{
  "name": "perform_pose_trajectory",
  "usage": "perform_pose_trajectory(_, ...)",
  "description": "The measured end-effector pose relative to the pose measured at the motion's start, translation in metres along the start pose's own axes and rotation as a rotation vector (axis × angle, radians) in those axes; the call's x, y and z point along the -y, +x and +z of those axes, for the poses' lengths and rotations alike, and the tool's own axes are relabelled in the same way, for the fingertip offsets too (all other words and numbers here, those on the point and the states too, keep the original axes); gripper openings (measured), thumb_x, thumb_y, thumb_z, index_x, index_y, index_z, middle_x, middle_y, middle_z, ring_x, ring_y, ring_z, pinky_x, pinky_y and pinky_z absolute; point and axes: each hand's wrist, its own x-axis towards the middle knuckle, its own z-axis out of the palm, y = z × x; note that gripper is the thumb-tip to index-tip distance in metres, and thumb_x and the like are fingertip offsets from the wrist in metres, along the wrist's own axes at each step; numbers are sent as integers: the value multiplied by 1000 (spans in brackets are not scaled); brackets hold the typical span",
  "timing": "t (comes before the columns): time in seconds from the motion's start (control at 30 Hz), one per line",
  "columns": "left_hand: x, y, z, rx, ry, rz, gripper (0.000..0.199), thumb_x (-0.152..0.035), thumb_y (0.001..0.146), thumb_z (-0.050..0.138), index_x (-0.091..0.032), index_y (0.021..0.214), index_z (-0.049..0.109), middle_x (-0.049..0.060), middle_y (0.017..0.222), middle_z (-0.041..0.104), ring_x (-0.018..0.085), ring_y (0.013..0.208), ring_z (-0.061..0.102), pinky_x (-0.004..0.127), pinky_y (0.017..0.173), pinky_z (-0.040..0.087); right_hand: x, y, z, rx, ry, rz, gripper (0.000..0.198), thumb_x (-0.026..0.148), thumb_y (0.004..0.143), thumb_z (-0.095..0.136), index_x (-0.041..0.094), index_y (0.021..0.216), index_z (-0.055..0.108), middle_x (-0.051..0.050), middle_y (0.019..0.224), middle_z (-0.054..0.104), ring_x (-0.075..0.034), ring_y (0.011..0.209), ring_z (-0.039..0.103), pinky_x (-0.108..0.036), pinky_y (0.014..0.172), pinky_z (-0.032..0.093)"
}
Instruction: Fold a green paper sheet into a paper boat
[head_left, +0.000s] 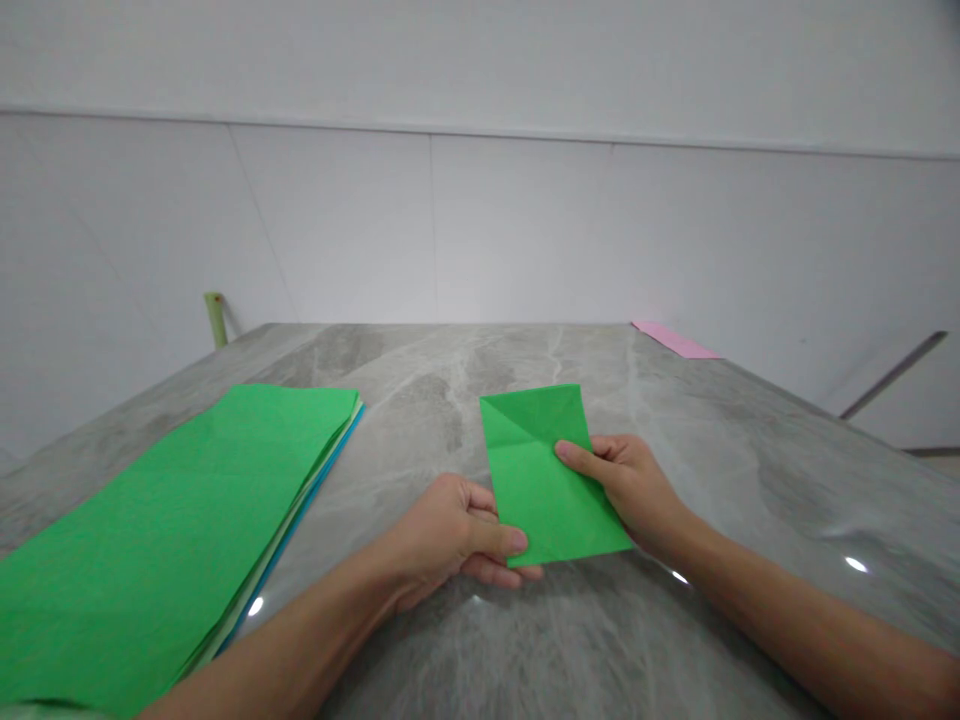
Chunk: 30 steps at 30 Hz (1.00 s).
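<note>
Paper [540, 500], green and folded, is held in front of you, over the grey marbled table [450, 430], a little right of centre in the head view. Its long axis runs away from you, the far end leaning slightly to your left. The far edge appears narrower than the near edge. A diagonal line starts at the far left corner and slants inward toward your right thumb; fainter creases cross the upper face, which is plain green.

Your left hand [469, 540] has a narrow pinch on the near left corner, thumb on top and fingers beneath. Your right hand [626, 490] grips the right edge at about mid-length, thumb flat on the upper face, pointing left, fingers behind the piece. Whether any edge touches the tabletop, you cannot tell.

At your left, beyond the left forearm, lies a stack of green sheets [172, 520], its long axis running away from you and slanting right. Pale edges and a blue sheet [306, 506] show along its right side, under the green. A pink sheet [679, 342] lies at the table's far right corner. Past the far left edge, a light green post [216, 320] stands near the white wall [517, 230], tilted slightly.
</note>
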Motion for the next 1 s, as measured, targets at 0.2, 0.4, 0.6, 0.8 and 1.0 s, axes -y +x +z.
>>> perform_pose_trajectory(0.2, 3, 8, -4, -115, -202, 248, 37, -37, 71, 78, -9, 95, 71, 14, 92, 73, 24, 82, 71, 37, 79, 55, 0, -5, 7, 287, -22, 59, 42, 52, 65, 79, 10, 73, 72, -10, 71, 72, -21, 65, 68, -31, 63, 54)
perform_pose_trajectory(0.4, 6, 8, -4, -96, 26, 192, 32, -38, 67, 78, -9, 79, 73, 11, 76, 72, 22, 69, 68, 33, 68, 53, -1, -4, 11, 243, -126, -31, 41, 51, 63, 80, 12, 67, 68, -3, 61, 65, -13, 54, 57, -23, 51, 45)
perform_pose_trajectory(0.6, 5, 4, 2, -85, 160, 173, 33, -44, 67, 74, -12, 73, 69, 5, 68, 66, 17, 61, 61, 28, 61, 48, 2, -6, 13, 174, -255, -116, 43, 56, 68, 75, 14, 62, 67, -1, 55, 57, -10, 49, 47, -22, 44, 36)
perform_pose_trajectory(0.8, 4, 7, 4, -242, 401, 347, 50, -56, 83, 52, -17, 53, 45, -3, 52, 38, 9, 47, 33, 21, 43, 26, 3, -9, 16, 227, -356, -167, 44, 56, 74, 69, 13, 66, 72, -3, 58, 61, -11, 52, 50, -22, 48, 38)
perform_pose_trajectory(1.0, 6, 7, 4, -163, 433, 391, 49, -55, 85, 49, -19, 55, 38, -4, 53, 32, 8, 47, 29, 22, 43, 22, 2, -7, 17, 249, -296, -211, 35, 50, 75, 71, 14, 74, 74, -4, 67, 68, -13, 59, 58, -23, 55, 44)
